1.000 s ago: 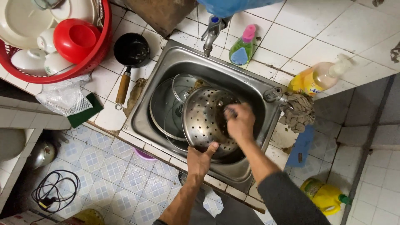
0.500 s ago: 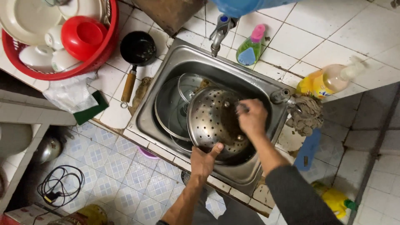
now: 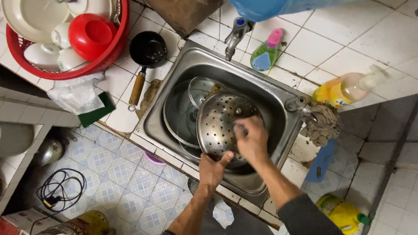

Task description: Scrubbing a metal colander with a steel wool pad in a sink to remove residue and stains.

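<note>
The left hand (image 3: 212, 170) grips the near rim of the perforated steel steamer tray (image 3: 222, 126), thumb hooked over the edge, fingers under it, holding the tray tilted up inside the steel sink (image 3: 278, 104). The right hand (image 3: 251, 140) is closed around something small pressed to the tray's inner face; what it holds is hidden by the fingers. Compared with a second ago, that hand has slid from the far side of the tray toward the near right part, while the left hand's grip on the rim is unchanged, so the rubbing seems to be working its way round the surface. The tray leans over glass lids (image 3: 183, 109) stacked in the basin. Beyond, the tap (image 3: 235, 37) stands at the far rim, with a green bottle with a pink cap (image 3: 266, 54) and a yellow bottle (image 3: 344, 89) on the tiled bench (image 3: 331, 43). A grey rag (image 3: 321, 124) lies right of the sink; a small black pan (image 3: 147, 51) and a red basket of dishes (image 3: 65, 72) sit to the left.
</note>
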